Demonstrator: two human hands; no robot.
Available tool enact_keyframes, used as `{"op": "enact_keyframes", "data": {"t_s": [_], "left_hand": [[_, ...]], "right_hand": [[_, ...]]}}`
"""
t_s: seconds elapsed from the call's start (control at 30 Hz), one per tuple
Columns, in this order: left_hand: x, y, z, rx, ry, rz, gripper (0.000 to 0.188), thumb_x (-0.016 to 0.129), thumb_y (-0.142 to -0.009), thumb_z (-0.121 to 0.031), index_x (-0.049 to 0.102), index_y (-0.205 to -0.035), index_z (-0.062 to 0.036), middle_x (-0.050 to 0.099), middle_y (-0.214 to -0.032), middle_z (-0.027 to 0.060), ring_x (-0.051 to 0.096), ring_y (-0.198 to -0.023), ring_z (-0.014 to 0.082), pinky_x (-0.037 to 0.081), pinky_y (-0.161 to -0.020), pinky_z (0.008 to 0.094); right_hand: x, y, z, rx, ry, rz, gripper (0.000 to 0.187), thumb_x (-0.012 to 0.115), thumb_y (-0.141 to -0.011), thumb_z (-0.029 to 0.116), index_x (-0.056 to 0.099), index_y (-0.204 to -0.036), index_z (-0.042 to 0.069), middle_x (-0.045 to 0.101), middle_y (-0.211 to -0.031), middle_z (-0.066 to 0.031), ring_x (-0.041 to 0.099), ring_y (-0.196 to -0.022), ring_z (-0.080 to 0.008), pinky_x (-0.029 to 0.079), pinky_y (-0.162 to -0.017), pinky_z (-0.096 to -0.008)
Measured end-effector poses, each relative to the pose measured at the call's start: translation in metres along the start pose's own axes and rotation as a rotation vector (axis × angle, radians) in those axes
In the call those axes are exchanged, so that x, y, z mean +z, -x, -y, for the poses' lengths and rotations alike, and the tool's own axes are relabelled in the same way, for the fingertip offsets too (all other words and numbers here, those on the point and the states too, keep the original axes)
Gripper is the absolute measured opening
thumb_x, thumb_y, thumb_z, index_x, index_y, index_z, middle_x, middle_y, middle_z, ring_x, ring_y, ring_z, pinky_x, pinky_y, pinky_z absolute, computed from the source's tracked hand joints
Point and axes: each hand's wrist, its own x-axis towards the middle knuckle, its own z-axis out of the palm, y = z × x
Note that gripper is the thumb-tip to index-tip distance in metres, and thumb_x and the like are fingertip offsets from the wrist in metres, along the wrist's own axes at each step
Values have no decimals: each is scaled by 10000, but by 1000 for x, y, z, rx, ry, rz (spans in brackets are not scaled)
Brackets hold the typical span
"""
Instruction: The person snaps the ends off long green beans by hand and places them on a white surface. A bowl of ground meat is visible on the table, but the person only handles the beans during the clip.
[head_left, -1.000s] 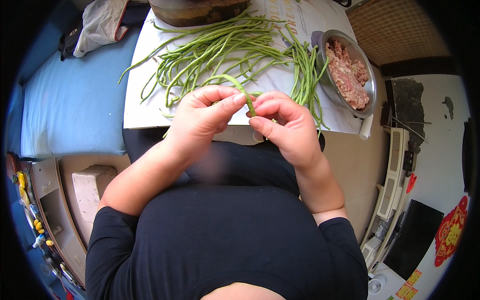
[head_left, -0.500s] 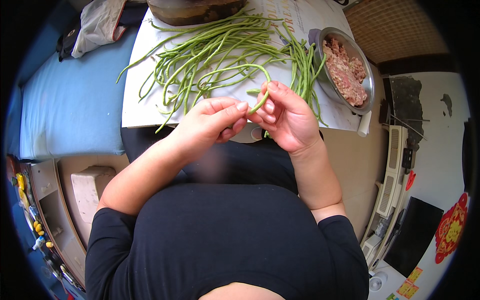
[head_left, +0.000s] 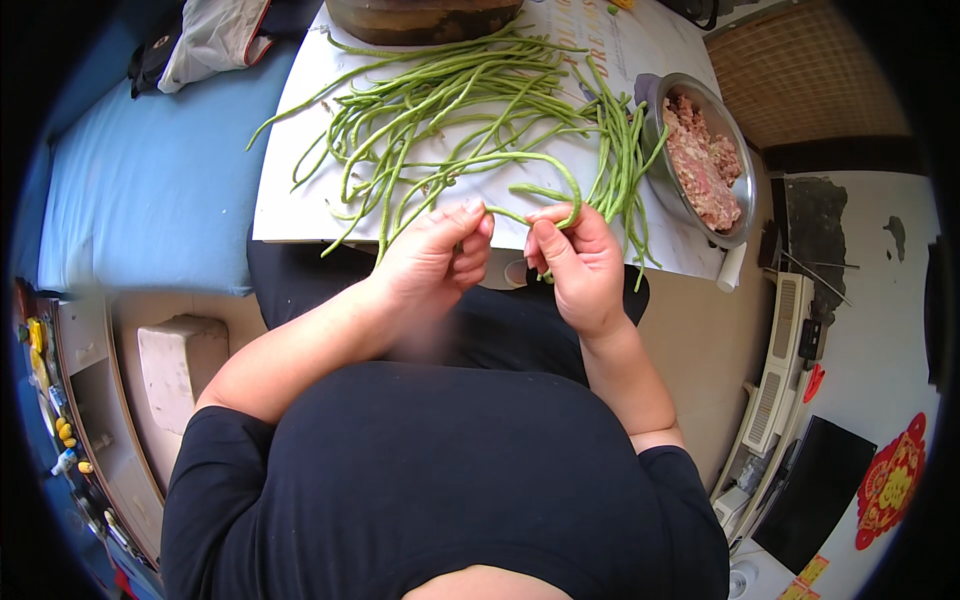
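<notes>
In the head view, the fingers of the left hand (head_left: pixel 445 250) and right hand (head_left: pixel 580 265) pinch one bean (head_left: pixel 572 185) just above the frame's centre; a short stretch spans them, and the rest curls back leftward over the surface (head_left: pixel 285 210). A pile (head_left: pixel 440 105) of beans spreads at upper centre. At upper right, a bundle (head_left: pixel 622 160) lies between the right hand and a bowl (head_left: pixel 655 165) of meat (head_left: pixel 705 160). A dark round thing (head_left: pixel 425 25) is cut off by the top edge.

Gold lettering (head_left: pixel 602 65) on the white tabletop (head_left: pixel 285 220) (plus red-and-gold sign (head_left: pixel 892 480) on wall (head_left: pixel 870 330))
</notes>
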Motion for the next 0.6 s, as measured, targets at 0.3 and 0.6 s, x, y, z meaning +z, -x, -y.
{"op": "enact_keyframes", "data": {"t_s": [0.3,0.6], "left_hand": [[-50,-10,-82,475,265,148,104,518,-845,-142,497,-768,-76,399,-637,-25,302,-496,61,261,-413,195],[-59,-34,-45,179,-730,-345,242,531,-844,-157,563,-1038,-15,545,-732,0,403,-502,31,311,-437,164]], "right_hand": [[-26,-20,-1,96,-362,-101,137,481,-891,166,535,-873,41,564,-660,-67,533,-580,-159,434,-520,-254],[-29,-23,-8,190,-523,56,159,427,-900,166,516,-858,41,550,-662,-79,515,-581,-186,433,-534,-289]]}}
